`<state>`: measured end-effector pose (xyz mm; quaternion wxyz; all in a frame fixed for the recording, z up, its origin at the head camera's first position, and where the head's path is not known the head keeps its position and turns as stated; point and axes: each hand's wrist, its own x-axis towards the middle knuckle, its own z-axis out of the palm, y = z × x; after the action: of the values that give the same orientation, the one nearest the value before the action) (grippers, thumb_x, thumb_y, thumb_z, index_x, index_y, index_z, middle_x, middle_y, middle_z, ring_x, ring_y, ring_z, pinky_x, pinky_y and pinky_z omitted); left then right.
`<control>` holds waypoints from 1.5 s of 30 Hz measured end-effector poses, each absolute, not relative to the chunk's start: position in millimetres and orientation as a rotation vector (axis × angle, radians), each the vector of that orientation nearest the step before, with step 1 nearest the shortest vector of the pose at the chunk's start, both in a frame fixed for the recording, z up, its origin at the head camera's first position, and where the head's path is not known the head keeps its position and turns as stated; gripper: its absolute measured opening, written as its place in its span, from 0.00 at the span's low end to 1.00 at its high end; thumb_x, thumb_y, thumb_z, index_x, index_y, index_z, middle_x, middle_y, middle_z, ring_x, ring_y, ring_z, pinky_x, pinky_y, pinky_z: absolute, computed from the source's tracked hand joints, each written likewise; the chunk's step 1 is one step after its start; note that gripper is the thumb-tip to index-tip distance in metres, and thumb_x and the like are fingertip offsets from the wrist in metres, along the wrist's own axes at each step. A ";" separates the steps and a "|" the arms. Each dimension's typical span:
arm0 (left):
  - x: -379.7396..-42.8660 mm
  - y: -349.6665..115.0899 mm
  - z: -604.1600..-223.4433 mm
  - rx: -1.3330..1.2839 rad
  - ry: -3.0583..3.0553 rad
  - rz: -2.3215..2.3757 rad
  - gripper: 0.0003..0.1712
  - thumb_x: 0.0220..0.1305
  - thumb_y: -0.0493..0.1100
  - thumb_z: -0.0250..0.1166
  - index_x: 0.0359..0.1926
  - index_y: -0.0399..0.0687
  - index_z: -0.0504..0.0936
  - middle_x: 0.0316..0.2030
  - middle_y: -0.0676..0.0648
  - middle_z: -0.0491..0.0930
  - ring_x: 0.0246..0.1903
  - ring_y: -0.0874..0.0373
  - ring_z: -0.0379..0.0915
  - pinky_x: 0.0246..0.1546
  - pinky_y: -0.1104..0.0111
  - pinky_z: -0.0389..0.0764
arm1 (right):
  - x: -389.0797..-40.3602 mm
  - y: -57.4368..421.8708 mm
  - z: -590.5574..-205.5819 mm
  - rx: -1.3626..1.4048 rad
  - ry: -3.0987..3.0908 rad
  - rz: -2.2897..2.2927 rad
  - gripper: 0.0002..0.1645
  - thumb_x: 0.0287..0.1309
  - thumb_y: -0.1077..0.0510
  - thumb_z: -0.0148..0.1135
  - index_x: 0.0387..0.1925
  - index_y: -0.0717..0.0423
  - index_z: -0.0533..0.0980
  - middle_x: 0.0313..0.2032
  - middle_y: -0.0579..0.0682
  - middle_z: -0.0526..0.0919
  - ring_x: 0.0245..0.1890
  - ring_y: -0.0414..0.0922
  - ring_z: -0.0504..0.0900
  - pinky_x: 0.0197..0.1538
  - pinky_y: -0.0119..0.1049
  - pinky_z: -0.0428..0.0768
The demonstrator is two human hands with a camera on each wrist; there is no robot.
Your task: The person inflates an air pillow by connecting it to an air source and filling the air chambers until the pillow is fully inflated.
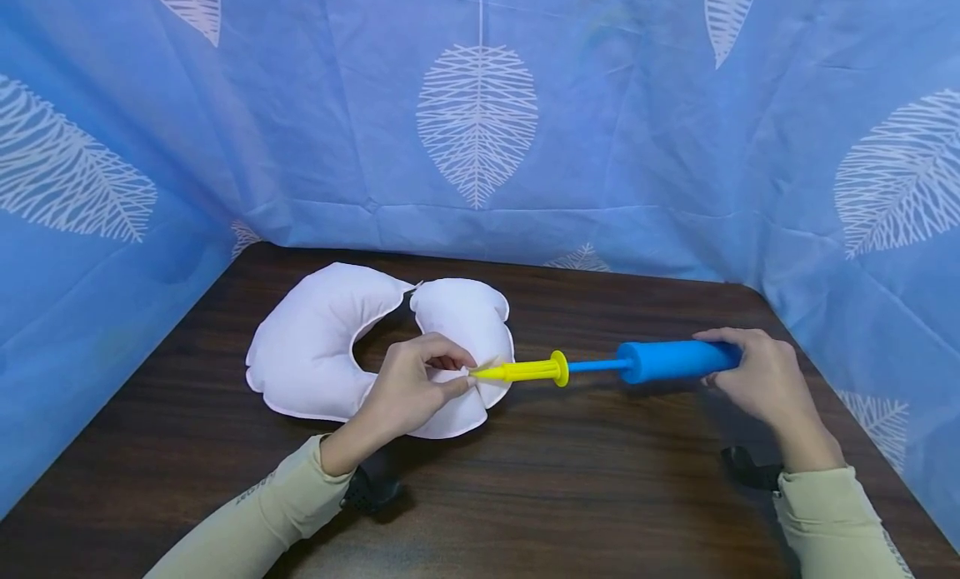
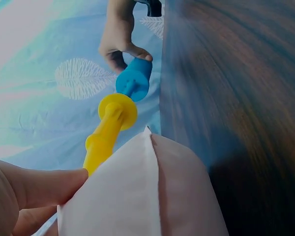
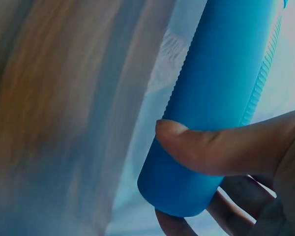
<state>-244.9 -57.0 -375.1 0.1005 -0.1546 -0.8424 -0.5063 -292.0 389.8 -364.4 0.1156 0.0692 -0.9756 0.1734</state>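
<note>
A white inflatable neck pillow (image 1: 307, 354) lies on the table, puffed out, its right end under my left hand (image 1: 412, 383). My left thumb and fingers pinch the pillow where the tip of a hand pump's yellow nozzle (image 1: 528, 371) meets it; the exact joint is hidden by the fingers. In the left wrist view, the thumb (image 2: 49, 187) lies against the pillow (image 2: 132, 191) beside the yellow part. My right hand (image 1: 765, 379) grips the far end of the pump's blue barrel (image 1: 667, 362). A length of thin blue rod (image 1: 596, 366) shows between barrel and nozzle.
The dark wood-grain table (image 1: 570, 496) carries the pillow. Blue cloth (image 1: 637, 129) with white leaf prints hangs along the back and both sides. A black strap piece (image 1: 371, 489) sits at the left wrist, another black piece (image 1: 750, 469) at the right.
</note>
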 end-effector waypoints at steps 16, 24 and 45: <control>-242.1 -58.8 -373.1 -0.470 -2.496 -1.460 0.12 0.57 0.29 0.79 0.39 0.47 0.94 0.35 0.51 0.90 0.35 0.58 0.79 0.43 0.68 0.84 | -287.1 321.3 -372.0 0.434 -2.951 0.555 0.31 0.57 0.69 0.75 0.64 0.61 0.82 0.63 0.72 0.81 0.64 0.73 0.76 0.60 0.74 0.76; -243.0 -56.4 -374.9 -0.477 -2.490 -1.455 0.12 0.56 0.29 0.80 0.39 0.48 0.94 0.35 0.51 0.90 0.35 0.59 0.79 0.43 0.67 0.85 | -282.6 323.0 -367.5 0.422 -2.921 0.551 0.32 0.57 0.67 0.77 0.64 0.58 0.82 0.64 0.70 0.81 0.64 0.73 0.77 0.60 0.75 0.76; -242.9 -54.0 -376.4 -0.459 -2.485 -1.455 0.11 0.56 0.29 0.79 0.39 0.47 0.94 0.35 0.51 0.90 0.34 0.59 0.79 0.42 0.68 0.85 | -284.7 333.8 -376.0 0.409 -2.881 0.533 0.32 0.56 0.71 0.74 0.64 0.62 0.82 0.62 0.73 0.81 0.63 0.74 0.76 0.58 0.76 0.76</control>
<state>-242.9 -54.0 -376.4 0.1125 -0.1564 -0.8469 -0.4956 -284.7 333.8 -376.0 0.0916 0.1376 -0.9698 0.1795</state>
